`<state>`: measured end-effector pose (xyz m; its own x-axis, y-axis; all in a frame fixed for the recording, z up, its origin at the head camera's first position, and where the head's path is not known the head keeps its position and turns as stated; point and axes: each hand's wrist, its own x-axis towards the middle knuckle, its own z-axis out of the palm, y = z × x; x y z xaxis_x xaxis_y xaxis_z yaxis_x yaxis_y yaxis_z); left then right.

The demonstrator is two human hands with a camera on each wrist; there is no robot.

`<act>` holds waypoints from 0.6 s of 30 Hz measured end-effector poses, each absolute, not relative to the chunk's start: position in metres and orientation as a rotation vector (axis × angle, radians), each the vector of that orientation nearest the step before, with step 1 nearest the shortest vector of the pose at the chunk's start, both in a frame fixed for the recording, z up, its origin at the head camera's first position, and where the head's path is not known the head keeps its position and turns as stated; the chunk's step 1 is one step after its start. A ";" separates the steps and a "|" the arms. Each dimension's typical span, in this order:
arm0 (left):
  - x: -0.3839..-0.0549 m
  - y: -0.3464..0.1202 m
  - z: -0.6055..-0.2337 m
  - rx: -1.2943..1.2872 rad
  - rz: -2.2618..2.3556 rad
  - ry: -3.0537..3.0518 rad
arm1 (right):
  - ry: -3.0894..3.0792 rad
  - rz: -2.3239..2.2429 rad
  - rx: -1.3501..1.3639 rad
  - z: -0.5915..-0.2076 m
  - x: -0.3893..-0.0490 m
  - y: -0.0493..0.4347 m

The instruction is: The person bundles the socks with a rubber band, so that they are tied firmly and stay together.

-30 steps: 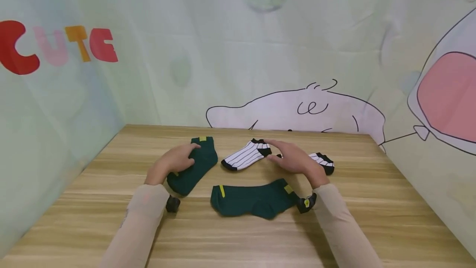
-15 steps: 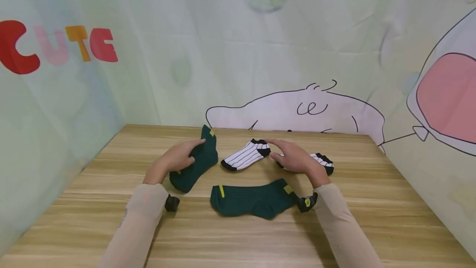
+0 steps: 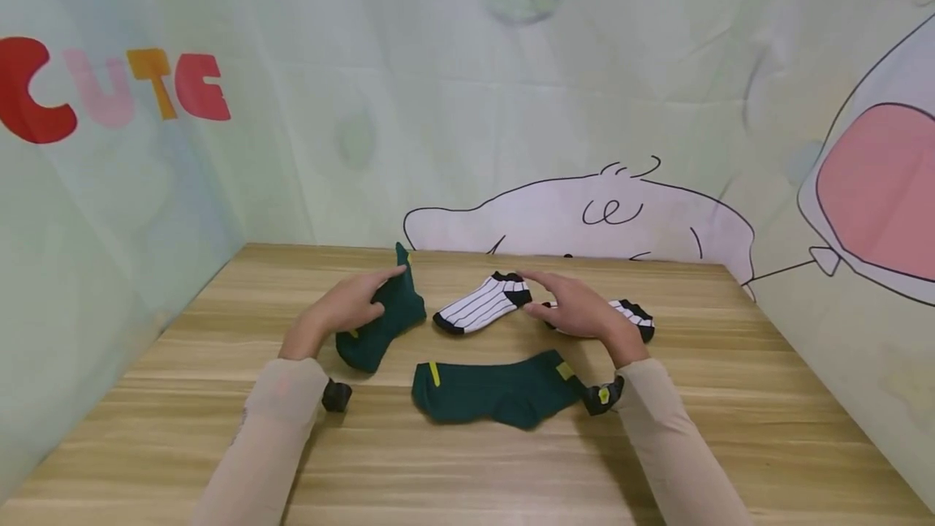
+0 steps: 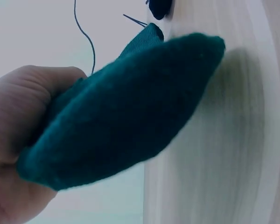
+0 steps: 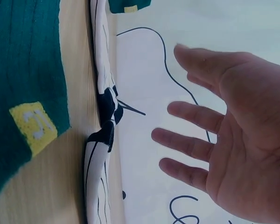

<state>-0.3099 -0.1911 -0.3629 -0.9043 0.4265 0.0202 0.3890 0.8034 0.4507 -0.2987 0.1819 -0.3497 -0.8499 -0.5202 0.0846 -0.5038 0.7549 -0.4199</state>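
Observation:
My left hand (image 3: 339, 311) pinches a dark green sock (image 3: 397, 315) at the left of the table, thumb on the near side. In the left wrist view the green sock (image 4: 126, 112) fills the middle, raised off the wood, with part of the hand (image 4: 23, 135) behind it. My right hand (image 3: 580, 311) hovers with its fingers spread and grips nothing. Beneath and behind it lies a white striped sock (image 3: 633, 316) with black ends, partly covered by the hand. Another white striped sock (image 3: 478, 307) rests between the two hands.
A second dark green sock (image 3: 497, 390) with yellow patches lies flat in front, near the right wrist. The wooden table (image 3: 438, 477) meets a printed cloth backdrop (image 3: 329, 104) at its back and sides.
The green sock in my left hand has come up off the table and turned on edge, its far end now pointing upward. My right hand and the other socks have hardly moved.

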 end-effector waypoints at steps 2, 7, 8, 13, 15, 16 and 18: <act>-0.310 -0.191 -0.362 0.667 0.714 2.905 | 2.885 -0.683 -0.873 -0.349 -0.299 0.182; -0.309 -0.188 -0.357 0.689 0.724 2.909 | 2.807 -0.660 -0.968 -0.352 -0.302 0.182; -0.308 -0.187 -0.355 0.691 0.725 2.910 | 2.790 -0.660 -0.979 -0.353 -0.303 0.182; -0.304 -0.185 -0.348 0.711 0.746 2.909 | 2.711 -0.669 -0.983 -0.356 -0.303 0.182; -0.302 -0.184 -0.345 0.719 0.751 2.911 | 2.688 -0.663 -0.984 -0.356 -0.303 0.182; -0.302 -0.183 -0.344 0.720 0.750 2.912 | 2.675 -0.655 -0.996 -0.356 -0.304 0.183; -0.300 -0.182 -0.341 0.729 0.753 2.913 | 2.647 -0.651 -1.002 -0.356 -0.305 0.184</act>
